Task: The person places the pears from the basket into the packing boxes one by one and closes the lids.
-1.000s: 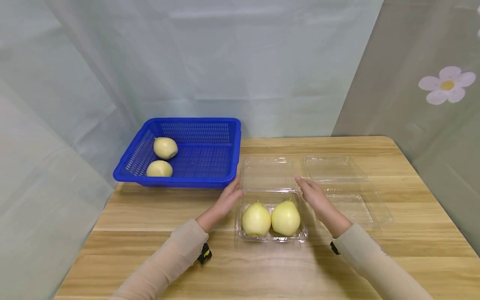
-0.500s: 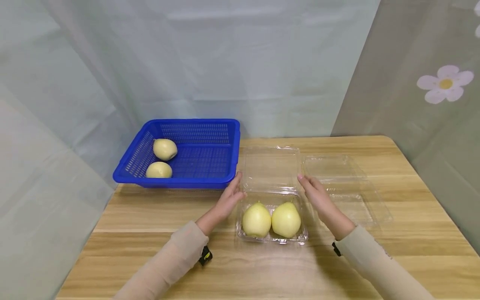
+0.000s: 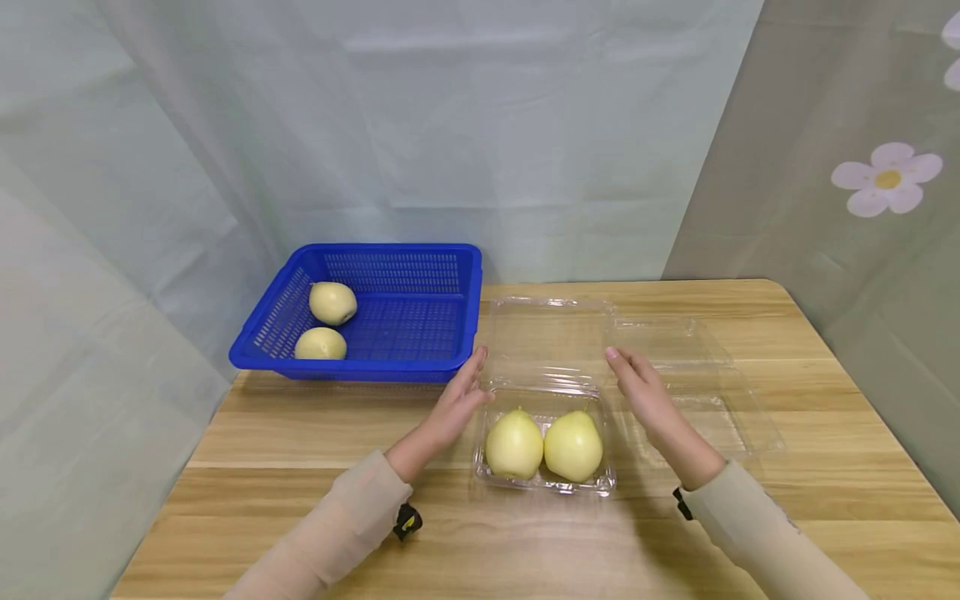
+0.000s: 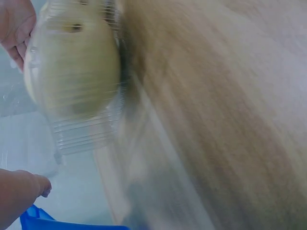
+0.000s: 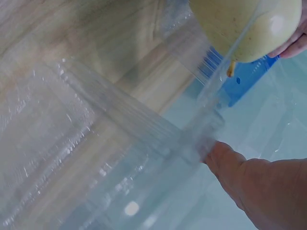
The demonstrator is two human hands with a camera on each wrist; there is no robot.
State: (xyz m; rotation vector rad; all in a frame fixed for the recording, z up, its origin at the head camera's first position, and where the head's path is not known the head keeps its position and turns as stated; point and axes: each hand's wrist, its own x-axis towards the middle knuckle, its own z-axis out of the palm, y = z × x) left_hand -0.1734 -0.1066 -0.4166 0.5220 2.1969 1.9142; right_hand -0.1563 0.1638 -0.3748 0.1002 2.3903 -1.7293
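Two pale yellow pears, the left one (image 3: 514,444) and the right one (image 3: 573,447), sit side by side in the base of a clear plastic clamshell box (image 3: 543,485). Its hinged lid (image 3: 551,337) stands raised at the far side. My left hand (image 3: 453,404) is at the lid's left side near the hinge, fingers extended; contact there is unclear. On the other side, my right hand (image 3: 648,400) has its fingertips at the lid's right edge. In the right wrist view, the fingertips of the right hand (image 5: 254,179) touch clear plastic. Both hands' far fingers are partly hidden.
A blue plastic basket (image 3: 405,364) stands at the back left, holding two more pears, one behind (image 3: 332,302) and one in front (image 3: 320,343). Another open clear clamshell box (image 3: 705,417) lies right of my right hand. A curtain (image 3: 525,142) hangs behind the wooden table (image 3: 300,492).
The lid has swung upward from lying back, its far edge now appearing higher and wider. My right hand has shifted slightly right with the lid's edge; the left stays nearly in place.
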